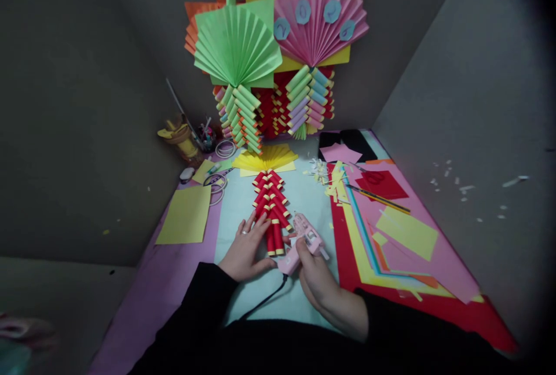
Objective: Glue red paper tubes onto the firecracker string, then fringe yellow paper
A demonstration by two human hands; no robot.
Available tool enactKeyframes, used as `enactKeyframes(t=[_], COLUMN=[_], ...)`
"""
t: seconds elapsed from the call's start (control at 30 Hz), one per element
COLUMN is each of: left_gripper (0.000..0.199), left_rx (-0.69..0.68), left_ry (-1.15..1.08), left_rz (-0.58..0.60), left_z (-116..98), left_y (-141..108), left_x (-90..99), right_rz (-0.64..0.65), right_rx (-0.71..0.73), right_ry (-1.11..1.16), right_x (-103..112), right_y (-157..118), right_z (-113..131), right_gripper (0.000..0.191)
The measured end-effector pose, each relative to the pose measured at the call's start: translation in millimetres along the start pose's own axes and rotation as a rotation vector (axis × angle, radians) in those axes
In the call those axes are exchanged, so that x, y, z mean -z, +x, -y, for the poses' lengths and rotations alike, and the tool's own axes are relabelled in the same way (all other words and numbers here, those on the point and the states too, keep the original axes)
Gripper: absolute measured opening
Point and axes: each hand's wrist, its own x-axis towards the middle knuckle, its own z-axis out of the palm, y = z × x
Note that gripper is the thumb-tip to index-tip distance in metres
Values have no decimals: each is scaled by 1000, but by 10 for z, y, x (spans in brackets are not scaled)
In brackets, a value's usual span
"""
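Several red paper rolls with pale yellow ends [273,201] lie in slanted rows on the light blue table covering, below a yellow pleated fan [266,158]. My left hand [247,249] rests at the left of the lower rolls, fingers spread, fingertips touching them, thumb near their bottom ends. A ring is on one finger. In my right hand [316,275] is a pink glue gun [306,236], its nozzle pointing up and left beside the lower right rolls. A black cord [264,301] runs from its handle toward my body.
Green [237,45] and pink [319,16] fan decorations with hanging rolls are behind the table. Coloured paper sheets [408,233], a pencil [382,198] and paper scraps [336,184] lie right. At left are a yellow sheet [185,216], rings [215,187] and a pen holder [207,138].
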Motion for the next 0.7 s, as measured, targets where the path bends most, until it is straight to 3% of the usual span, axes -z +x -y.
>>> enactKeyframes(t=[0.17, 0.27, 0.4, 0.57, 0.7], left_gripper=[66, 52, 49, 87, 92], left_rx=[-128, -222, -227, -81, -39], left_ry=[29, 60, 87, 141, 147], left_rz=[-230, -266, -214, -72, 51], left_z=[-17, -83, -134, -156, -189], left_y=[-10, 11, 30, 114, 234], left_x=[-14, -52, -74, 73, 183], right_rz=[-47, -55, -47, -55, -79], right_rx=[40, 39, 51, 32, 6], right_ry=[-25, -48, -39, -23, 10], right_x=[36, 63, 58, 29, 20], right_y=[21, 26, 22, 11, 7], right_z=[-27, -43, -37, -12, -3], right_gripper=[42, 45, 53, 46, 40])
